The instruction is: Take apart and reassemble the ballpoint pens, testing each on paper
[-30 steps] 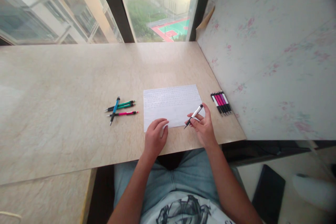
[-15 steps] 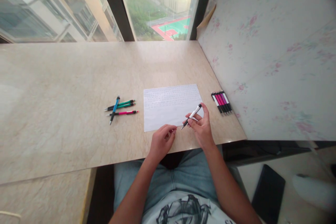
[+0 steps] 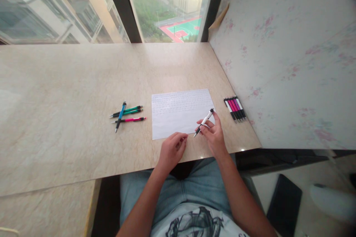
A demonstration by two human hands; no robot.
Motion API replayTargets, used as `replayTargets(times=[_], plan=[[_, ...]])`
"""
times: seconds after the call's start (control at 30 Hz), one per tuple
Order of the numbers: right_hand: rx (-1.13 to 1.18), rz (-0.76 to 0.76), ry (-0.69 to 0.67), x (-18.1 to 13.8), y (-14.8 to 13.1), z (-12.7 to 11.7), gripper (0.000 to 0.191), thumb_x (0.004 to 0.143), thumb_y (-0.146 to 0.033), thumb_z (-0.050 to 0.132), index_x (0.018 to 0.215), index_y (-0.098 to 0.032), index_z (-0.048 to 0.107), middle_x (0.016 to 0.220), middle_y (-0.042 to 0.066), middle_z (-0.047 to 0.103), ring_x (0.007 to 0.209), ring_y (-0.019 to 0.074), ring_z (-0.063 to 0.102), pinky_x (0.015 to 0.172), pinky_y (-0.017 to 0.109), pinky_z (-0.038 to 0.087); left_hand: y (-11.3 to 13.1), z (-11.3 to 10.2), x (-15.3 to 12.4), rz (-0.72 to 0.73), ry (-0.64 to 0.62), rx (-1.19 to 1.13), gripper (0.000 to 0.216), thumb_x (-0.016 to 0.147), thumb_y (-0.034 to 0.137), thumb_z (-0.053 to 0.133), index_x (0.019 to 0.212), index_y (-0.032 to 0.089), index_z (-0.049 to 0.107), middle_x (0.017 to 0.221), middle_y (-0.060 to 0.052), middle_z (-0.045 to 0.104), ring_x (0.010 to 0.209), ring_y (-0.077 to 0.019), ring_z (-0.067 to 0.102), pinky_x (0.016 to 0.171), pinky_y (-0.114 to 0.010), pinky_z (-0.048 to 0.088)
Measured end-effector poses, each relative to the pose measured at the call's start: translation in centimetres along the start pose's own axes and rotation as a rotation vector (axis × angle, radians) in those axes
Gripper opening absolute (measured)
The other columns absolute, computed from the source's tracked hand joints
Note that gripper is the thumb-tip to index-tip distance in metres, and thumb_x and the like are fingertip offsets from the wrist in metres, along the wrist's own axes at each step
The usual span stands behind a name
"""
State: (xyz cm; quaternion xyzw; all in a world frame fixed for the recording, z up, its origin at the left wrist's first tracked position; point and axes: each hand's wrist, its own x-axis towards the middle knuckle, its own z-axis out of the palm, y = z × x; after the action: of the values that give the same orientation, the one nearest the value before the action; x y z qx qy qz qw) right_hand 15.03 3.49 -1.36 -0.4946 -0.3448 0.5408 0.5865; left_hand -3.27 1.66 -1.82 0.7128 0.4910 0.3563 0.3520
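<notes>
My right hand (image 3: 213, 135) is closed around a white and black pen (image 3: 205, 120), tilted with its tip down toward my left hand and its top end up by a fingertip. Behind the pen lies a sheet of paper (image 3: 172, 118) with lines of handwriting on its upper part. My left hand (image 3: 172, 149) rests at the sheet's near edge, its fingers curled and pressed together. Whether anything small is between those fingertips is hidden. A small gap separates the pen's tip from the left fingers.
On the left, a blue pen (image 3: 120, 116) lies across two green pens (image 3: 133, 110) and a pink pen (image 3: 130, 120). A row of several pens (image 3: 235, 109) sits beside the flowered wall (image 3: 278, 63). The table (image 3: 83, 81) ends at windows behind.
The pen's tip has shifted slightly right, a little farther from my left fingers. Both hands otherwise stay nearly in place.
</notes>
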Motion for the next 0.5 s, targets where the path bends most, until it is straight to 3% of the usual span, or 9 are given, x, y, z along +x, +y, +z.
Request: replayTargets(times=[0.1,0.17,0.33,0.5], plan=[[-0.063,0.008,0.011,0.3,0.2,-0.4,0.05,0.078,-0.035,0.075,0.123,-0.024,0.056,0.099,0.003,0.072,0.071,0.0152,0.068,0.062,0.029,0.052,-0.1,0.0,0.0,-0.001,-0.004,0.005,0.014,0.093,0.02,0.053,0.097,0.021,0.066,0.09,-0.003,0.07,0.074,-0.0135,0.062,0.069,-0.025,0.049],[-0.124,-0.004,0.05,0.5,0.1,-0.9,0.036,0.078,-0.036,0.074,0.108,-0.021,0.063,0.097,0.005,0.073,0.07,0.0149,0.067,0.063,0.029,0.052,-0.1,0.0,0.0,0.001,-0.004,0.007,0.014,0.093,0.02,0.053,0.097,0.021,0.066,0.09,-0.003,0.07,0.074,-0.0135,0.062,0.068,-0.025,0.049],[-0.38,-0.082,0.183,1.7,-0.7,-3.7,0.036,0.077,-0.041,0.073,0.102,-0.017,0.068,0.09,0.007,0.074,0.076,0.0185,0.067,0.07,0.033,0.054,-0.1,0.0,0.0,-0.003,-0.009,0.005,0.014,0.093,0.02,0.053,0.097,0.021,0.066,0.09,-0.004,0.07,0.074,-0.0139,0.063,0.068,-0.025,0.048],[-0.887,-0.252,0.304,3.7,-2.4,-7.9,0.033,0.08,-0.039,0.067,0.099,-0.014,0.072,0.086,0.01,0.073,0.069,0.0199,0.063,0.067,0.035,0.052,0.0,-0.1,0.0,-0.003,-0.017,0.014,0.014,0.094,0.021,0.052,0.097,0.021,0.066,0.089,-0.004,0.07,0.075,-0.0143,0.063,0.069,-0.025,0.048]])
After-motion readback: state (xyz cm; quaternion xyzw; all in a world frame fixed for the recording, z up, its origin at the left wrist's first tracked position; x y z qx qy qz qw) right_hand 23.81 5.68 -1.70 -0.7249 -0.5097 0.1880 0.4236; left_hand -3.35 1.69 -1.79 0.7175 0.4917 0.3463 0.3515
